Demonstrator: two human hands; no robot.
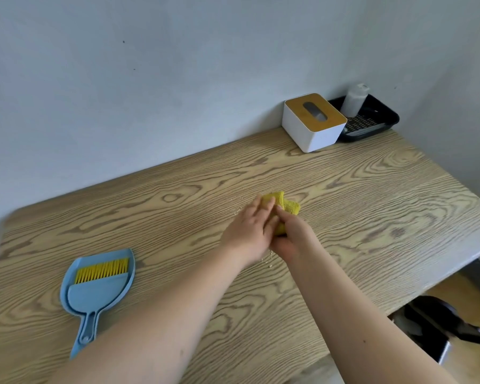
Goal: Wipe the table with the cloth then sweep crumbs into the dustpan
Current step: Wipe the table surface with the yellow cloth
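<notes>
Both forearms reach to frame centre: right hand (290,236) grips yellow cloth (284,207), left hand (250,231) presses flat on it. Wiping step; crumbs (269,260) beside. Next: sweeping into dustpan (94,295), lower left.

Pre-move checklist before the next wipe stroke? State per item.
1. Yellow cloth in hand: ok, right hand grips it, left hand on it.
2. Cloth touching the table: cannot tell.
3. Crumbs present: ok, beside the hands.
4. Blue dustpan within reach: ok, on the left, brush lying in it.
5. Tissue box and black tray out of the path: ok, far corner.
</notes>
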